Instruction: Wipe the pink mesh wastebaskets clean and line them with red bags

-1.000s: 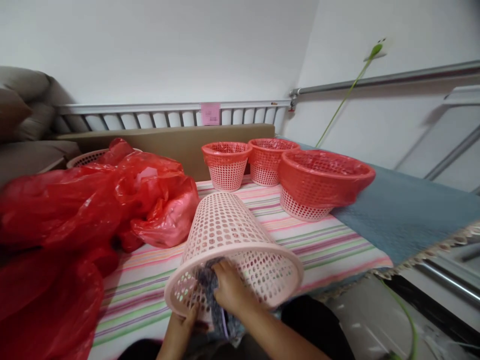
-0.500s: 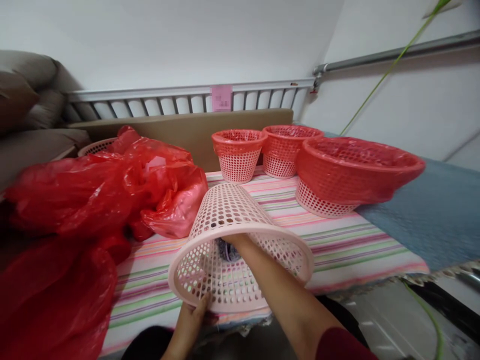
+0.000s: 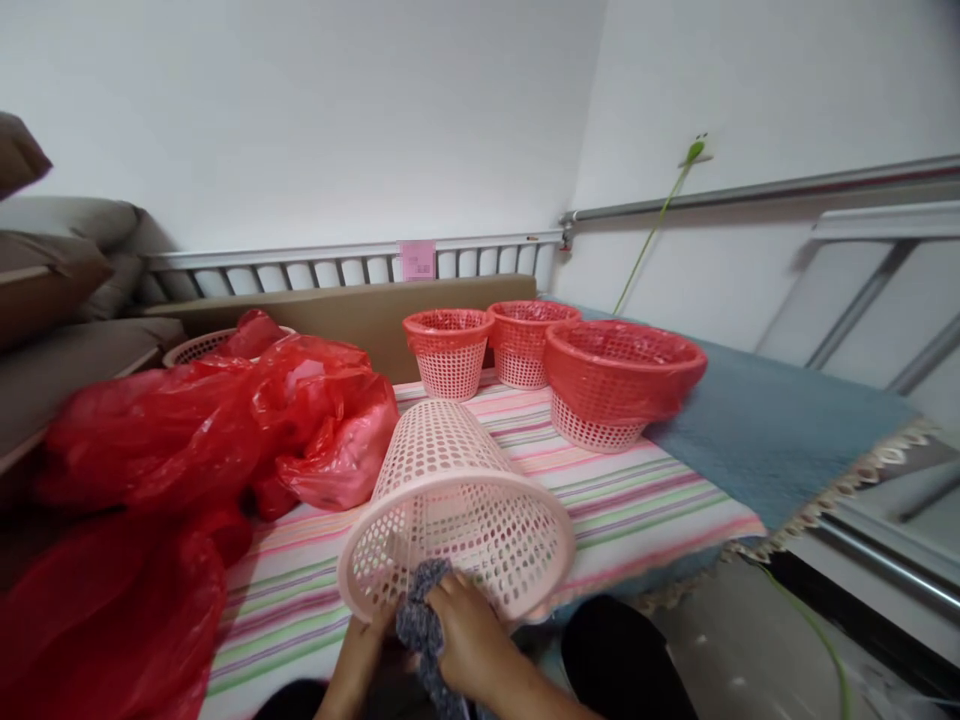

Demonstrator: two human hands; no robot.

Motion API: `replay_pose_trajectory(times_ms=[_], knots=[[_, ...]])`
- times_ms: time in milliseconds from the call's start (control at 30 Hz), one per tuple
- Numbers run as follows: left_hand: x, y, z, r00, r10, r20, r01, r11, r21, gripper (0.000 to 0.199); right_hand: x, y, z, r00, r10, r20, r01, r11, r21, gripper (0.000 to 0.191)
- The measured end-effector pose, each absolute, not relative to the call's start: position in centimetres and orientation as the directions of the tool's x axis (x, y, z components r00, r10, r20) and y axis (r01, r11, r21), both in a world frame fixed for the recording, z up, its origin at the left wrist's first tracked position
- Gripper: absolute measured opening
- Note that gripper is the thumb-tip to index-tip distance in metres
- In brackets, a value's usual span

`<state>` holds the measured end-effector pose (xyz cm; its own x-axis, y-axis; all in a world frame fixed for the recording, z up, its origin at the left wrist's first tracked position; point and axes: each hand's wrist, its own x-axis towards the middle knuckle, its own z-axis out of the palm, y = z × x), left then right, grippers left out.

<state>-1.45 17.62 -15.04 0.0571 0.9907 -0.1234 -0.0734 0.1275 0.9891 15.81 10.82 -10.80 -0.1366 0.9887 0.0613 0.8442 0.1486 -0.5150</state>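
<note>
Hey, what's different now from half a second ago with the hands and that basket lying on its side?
The right hand has drawn the gray cloth back from deep inside the pink basket to its mouth, toward the person. Nothing was let go. The left hand still holds the rim; the three red-lined baskets stand as before.

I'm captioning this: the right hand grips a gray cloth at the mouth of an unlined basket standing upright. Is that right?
Not upright: the head view shows the unlined basket on its side. The right hand does grip the gray cloth.
</note>
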Motion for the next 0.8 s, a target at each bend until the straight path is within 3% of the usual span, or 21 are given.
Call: replay_pose_trajectory(times_ms=[300,500,667,800], knots=[[-2.6,18.4,-15.4,0.093,0.995,-0.023,0.0,0.023,1.0,0.06,14.1,15.1,-11.4,0.109,0.967,0.229,0.729,0.079,-0.68,0.055],[-2.1,17.9,-16.7,0.121,0.991,-0.064,-0.006,0.065,0.998,0.064,16.1,24.1,-11.6,0.083,0.963,0.256,0.789,0.094,-0.607,0.054],[-2.0,17.6,-17.5,0.074,0.995,-0.067,0.032,0.064,0.997,0.064,18.4,31.1,-11.0,0.055,0.974,0.222,0.784,0.095,-0.614,0.033],[-1.6,17.1,-17.0,0.086,0.977,-0.196,0.081,0.189,0.979,0.07,18.7,32.5,-10.6,0.031,0.976,0.214,0.791,0.107,-0.602,0.033]])
